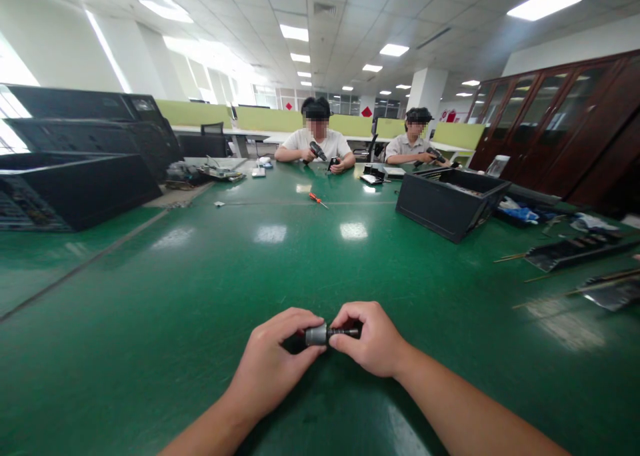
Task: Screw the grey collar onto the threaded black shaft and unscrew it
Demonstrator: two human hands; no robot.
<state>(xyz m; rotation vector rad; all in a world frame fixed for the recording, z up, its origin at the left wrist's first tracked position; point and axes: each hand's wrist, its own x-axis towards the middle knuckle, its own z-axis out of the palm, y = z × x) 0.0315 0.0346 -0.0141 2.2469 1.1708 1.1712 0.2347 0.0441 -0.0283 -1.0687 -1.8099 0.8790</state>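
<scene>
Low in the middle of the view, a short grey cylinder (316, 335) with a thin dark shaft (349, 333) lies between my two hands, just above or on the green table (210, 276). My left hand (275, 349) is closed around the cylinder, thumb below and fingers above. With thumb and forefinger, my right hand (375, 343) pinches the shaft where it meets the cylinder. The shaft points to the right and its end shows inside the curl of that hand. What exact part this is I cannot make out.
A red-handled screwdriver (316, 199) lies further up the table. Dark computer cases stand left (80, 189) and right (445, 203). Metal strips and thin rods (565, 253) lie at the right. Across the table, a person (316, 136) and another person (413, 139) hold power drills.
</scene>
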